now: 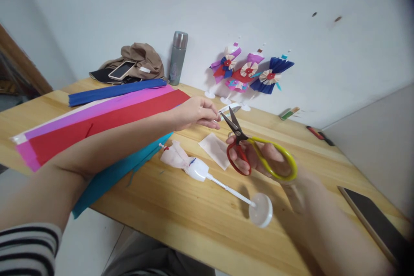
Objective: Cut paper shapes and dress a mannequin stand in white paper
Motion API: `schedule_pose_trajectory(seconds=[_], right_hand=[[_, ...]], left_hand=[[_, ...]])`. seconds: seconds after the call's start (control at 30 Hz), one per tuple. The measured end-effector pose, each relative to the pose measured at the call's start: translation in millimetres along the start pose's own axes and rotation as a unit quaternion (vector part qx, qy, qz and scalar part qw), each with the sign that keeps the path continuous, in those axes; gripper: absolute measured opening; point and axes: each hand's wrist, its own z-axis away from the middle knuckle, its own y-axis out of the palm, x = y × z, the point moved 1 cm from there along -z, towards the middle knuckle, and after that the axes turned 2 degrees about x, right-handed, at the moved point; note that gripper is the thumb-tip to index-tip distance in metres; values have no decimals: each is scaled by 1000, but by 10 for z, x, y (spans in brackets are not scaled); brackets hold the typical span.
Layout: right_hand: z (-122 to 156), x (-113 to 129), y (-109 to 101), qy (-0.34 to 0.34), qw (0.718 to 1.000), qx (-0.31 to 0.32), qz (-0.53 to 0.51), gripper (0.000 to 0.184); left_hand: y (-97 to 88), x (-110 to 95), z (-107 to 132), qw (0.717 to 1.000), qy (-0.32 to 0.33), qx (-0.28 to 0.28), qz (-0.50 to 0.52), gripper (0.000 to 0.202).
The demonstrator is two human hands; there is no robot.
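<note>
My left hand (198,113) is closed at the fingertips on the near edge of a thin white ring, which looks like a roll of tape (235,107). Scissors (238,133) with one red and one yellow handle are in my right hand (258,157); their blades are spread and point at the tape. Below the hands a small white dress-form mannequin (198,169) lies on its side on the table, its torso wrapped in pale paper and its round base toward the right. A pale paper rectangle (215,150) lies just beyond it.
Red paper (106,125), blue paper (118,92) and teal paper (106,187) cover the table's left. A grey thermos (177,58), brown cloth (144,58) and phone (122,70) stand behind. Dressed mannequins (249,71) line the wall. At right lies a dark tablet-like slab (371,220).
</note>
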Motion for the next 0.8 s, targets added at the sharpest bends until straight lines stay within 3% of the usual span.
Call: schedule_pose_trajectory(seconds=[0.27, 0.53, 0.8], right_hand=[[-22, 170, 51, 28, 999, -37, 25, 87], [-15, 194, 68, 43, 997, -65, -1, 90], [-48, 152, 71, 0, 998, -58, -27, 81]], left_hand=[[-22, 63, -28, 999, 13, 23, -24, 11], [-15, 44, -35, 999, 24, 32, -33, 13], [-16, 55, -50, 998, 20, 33, -47, 13]])
